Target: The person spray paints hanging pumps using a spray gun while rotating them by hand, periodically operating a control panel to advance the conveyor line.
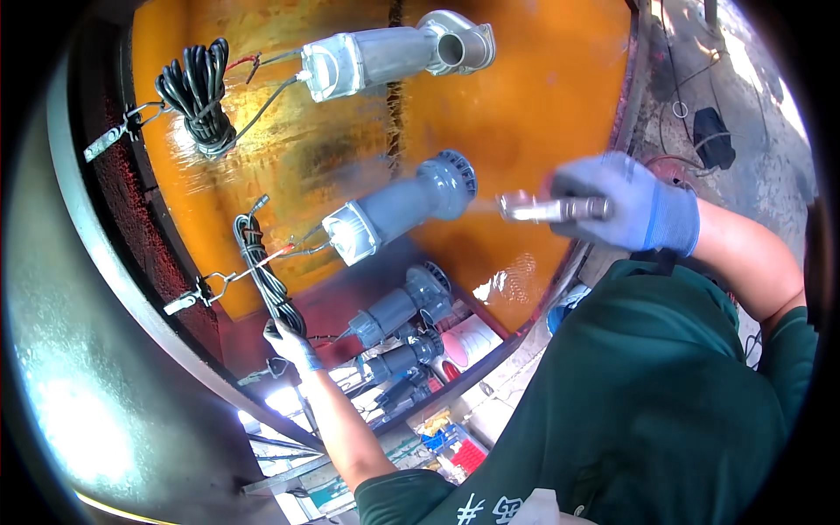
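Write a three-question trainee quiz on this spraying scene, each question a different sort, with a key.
1. True or false: the right hand holds a metal spray gun aimed at a grey pump.
2. What does the left hand grip? A) black cable bundle B) red bucket C) paintbrush
3. Fill in: both hands wear ____ gloves.

Key: 1 true; 2 A; 3 blue

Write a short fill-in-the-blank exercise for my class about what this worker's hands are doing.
1. The right hand holds a metal spray gun aimed at a ___ pump body.
2. The left hand grips a bundle of ___ cable.
3. Both hands wear ___ gloves.
4. The backdrop panel is ___.

Missing words: grey; black; blue; orange
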Demonstrator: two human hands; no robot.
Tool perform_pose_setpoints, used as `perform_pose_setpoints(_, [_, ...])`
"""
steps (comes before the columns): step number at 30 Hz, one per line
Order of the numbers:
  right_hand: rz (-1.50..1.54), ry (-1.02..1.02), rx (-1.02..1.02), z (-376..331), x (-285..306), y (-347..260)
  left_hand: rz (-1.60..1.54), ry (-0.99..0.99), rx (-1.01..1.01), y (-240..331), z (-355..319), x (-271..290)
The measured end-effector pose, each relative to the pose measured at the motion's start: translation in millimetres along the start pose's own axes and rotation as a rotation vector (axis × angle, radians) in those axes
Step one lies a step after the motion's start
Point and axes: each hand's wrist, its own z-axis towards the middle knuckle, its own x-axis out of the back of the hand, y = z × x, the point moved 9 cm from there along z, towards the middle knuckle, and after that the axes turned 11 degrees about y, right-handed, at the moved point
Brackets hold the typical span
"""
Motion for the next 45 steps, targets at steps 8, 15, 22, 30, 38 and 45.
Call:
perform_pose_setpoints(8, [-0.083,-0.08,-0.116,-10.9,-10.2,33.8,0.102,0.007,-0.049,13.8,-9.2,-4.8])
perform_pose_setpoints(15, [-0.056,-0.251,-0.135,-14.4,-24.0,33.2,0.163,-0.01,-0.024,25.8,-18.6,-9.7])
perform_pose_setpoints(22, [0.146,0.029,-0.198,29.5,-1.4,2.4,0.162,-0.005,-0.056,2.6,5.2,-9.2])
perform_pose_setpoints(30, [-0.103,-0.411,0.132,44.8,-30.6,-69.8,0.326,0.112,-0.361,50.6,-84.4,-9.6])
perform_pose_setpoints(38, [-0.016,-0.536,0.102,87.3,-41.0,-156.2,0.106,0.024,-0.372,80.6,-178.2,5.4])
perform_pose_setpoints(45, [-0.12,-0.228,0.169,119.0,-52.8,-180.1,-0.093,0.097,-0.702,213.0,-83.8,-26.1])
